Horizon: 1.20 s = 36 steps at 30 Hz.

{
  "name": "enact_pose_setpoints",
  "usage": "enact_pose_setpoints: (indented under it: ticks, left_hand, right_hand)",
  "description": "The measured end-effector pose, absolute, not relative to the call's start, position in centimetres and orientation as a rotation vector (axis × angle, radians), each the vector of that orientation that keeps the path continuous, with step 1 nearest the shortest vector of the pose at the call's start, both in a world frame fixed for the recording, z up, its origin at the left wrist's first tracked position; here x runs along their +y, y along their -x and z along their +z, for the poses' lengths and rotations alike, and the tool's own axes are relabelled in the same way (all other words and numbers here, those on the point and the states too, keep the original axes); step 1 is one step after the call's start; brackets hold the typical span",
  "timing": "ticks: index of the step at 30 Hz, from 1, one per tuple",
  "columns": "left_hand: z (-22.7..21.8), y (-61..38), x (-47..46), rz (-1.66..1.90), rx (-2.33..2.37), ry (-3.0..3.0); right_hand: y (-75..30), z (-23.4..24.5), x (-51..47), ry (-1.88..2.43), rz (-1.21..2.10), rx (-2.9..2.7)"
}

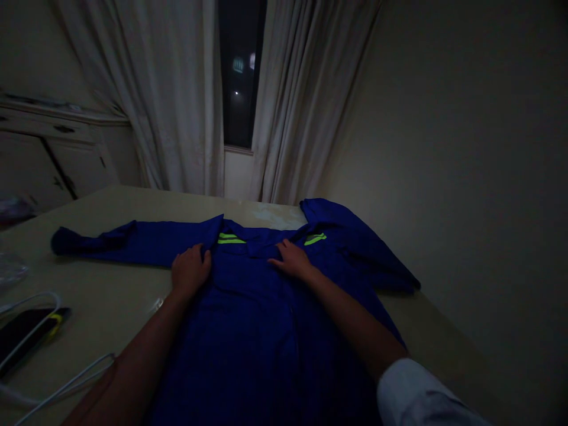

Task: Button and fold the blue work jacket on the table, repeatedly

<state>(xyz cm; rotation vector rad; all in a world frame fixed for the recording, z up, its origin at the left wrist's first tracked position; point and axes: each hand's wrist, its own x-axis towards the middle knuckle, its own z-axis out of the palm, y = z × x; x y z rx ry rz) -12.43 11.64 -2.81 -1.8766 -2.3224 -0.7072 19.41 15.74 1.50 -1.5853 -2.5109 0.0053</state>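
Observation:
A dark blue long-sleeved garment (pixel 248 331) lies spread over a pale table, its collar end away from me. Bright yellow-green stripes (pixel 231 238) show on both sides of its chest. One sleeve (pixel 155 239) stretches to the left; the other (pixel 355 231) is bent out to the right. My left hand (pixel 190 272) rests on the cloth where the left sleeve meets the body, thumb apart from its fingers. Near the collar, my right hand (pixel 293 260) lies on the chest, fingers and thumb spread.
On the table's left side are a dark pouch-like item (pixel 26 331) with a yellow edge, a white cable (pixel 75 378) and clear plastic (pixel 11 269). A wall (pixel 465 177) borders the right. Curtains (pixel 177 106) and a cabinet (pixel 57 148) stand behind. The light is dim.

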Motion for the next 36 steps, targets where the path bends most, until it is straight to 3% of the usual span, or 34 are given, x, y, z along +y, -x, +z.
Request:
enact_pose_setpoints:
  ticks: [5,9,15,21,28,36]
  left_hand:
    - [-3.0,12.5,11.9,-0.765,-2.311,1.879]
    - [-3.2,12.3,12.2,-0.772,-2.303,1.887]
    - [-3.1,12.3,12.1,-0.849,-2.343,1.879]
    - [-2.7,11.8,11.7,-0.873,-2.278,1.901]
    - [-2.3,11.0,11.0,-0.732,-1.936,2.188]
    - [-2.8,8.6,10.0,-0.279,-2.290,2.210]
  right_hand:
    - [-14.1,1.1,18.1,1.829,-0.029,-2.529]
    - [-13.5,5.0,22.2,1.869,-0.045,-2.415]
    - [-14.6,11.0,26.1,1.436,-0.044,-2.123]
    - [-18.7,6.6,21.3,1.716,0.203,-2.452]
    - [-23.3,2.0,10.7,1.584,0.286,-2.491]
    - [-22.9,-0.8,4.7,1.812,0.390,-2.427]
